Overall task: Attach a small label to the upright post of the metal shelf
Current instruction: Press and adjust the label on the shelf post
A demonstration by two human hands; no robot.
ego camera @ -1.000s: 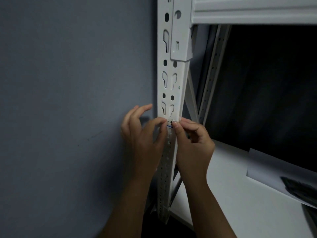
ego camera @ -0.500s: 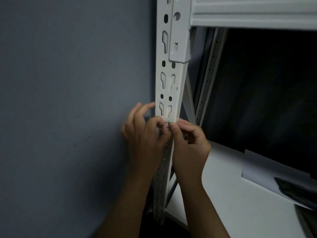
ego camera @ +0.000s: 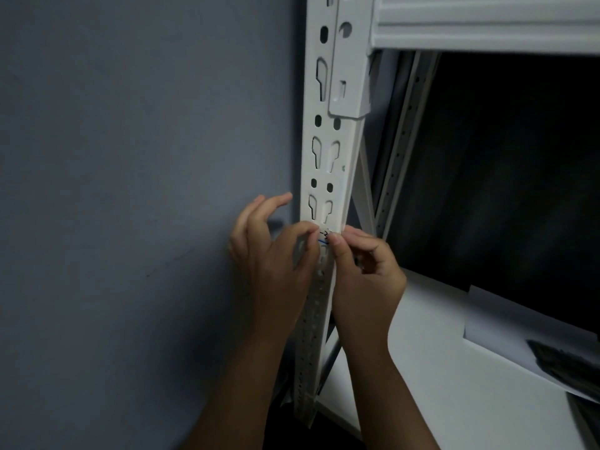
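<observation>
The white upright post point(ego camera: 324, 164) of the metal shelf runs down the middle of the view, pierced with keyhole slots. A small white label point(ego camera: 324, 236) with dark writing and a blue line lies on the post's face just below a pair of slots. My left hand point(ego camera: 276, 254) presses its left edge with thumb and forefinger tips. My right hand point(ego camera: 363, 277) presses the right edge with its thumb tip, its fingers curled. Most of the label is hidden by my fingertips.
A grey wall point(ego camera: 130, 190) fills the left side, close behind my left hand. A white beam point(ego camera: 487, 27) joins the post at the top. A white shelf board point(ego camera: 454, 368) lies at lower right with a sheet of paper point(ego camera: 519, 336) on it.
Both hands have stayed on the label at the same spot on the post. The fingertips have shifted slightly, and the view has drifted a little.
</observation>
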